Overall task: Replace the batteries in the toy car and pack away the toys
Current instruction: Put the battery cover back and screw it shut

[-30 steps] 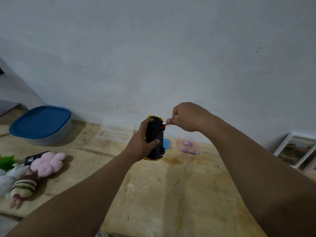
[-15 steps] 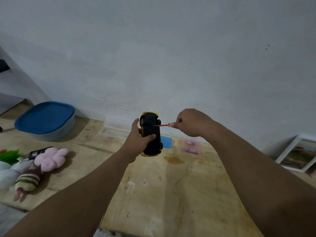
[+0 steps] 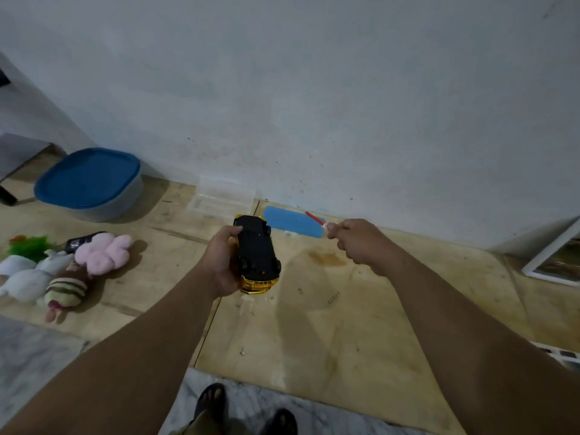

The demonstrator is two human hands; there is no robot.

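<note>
Here, left hand [image 3: 223, 263] fingers curled round upturned toy car [image 3: 258, 250] above wooden board [image 3: 329, 324], right hand [image 3: 357, 241] pinching red screwdriver [image 3: 312, 216] off to the car's right, blue pad [image 3: 293, 221] behind, plush toys [image 3: 67, 271] and blue-lidded tub [image 3: 89, 183] left, clear case [image 3: 223, 196] at wall, picture frame [image 3: 552, 255] right.

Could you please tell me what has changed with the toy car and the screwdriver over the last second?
The right hand has drawn the small red screwdriver away from the toy car, off to the right; its tip is now clear of the underside. The left hand has lowered and tilted the car, underside still up. Both hands keep their grips. The plush toys and the blue-lidded container lie as before.
</note>
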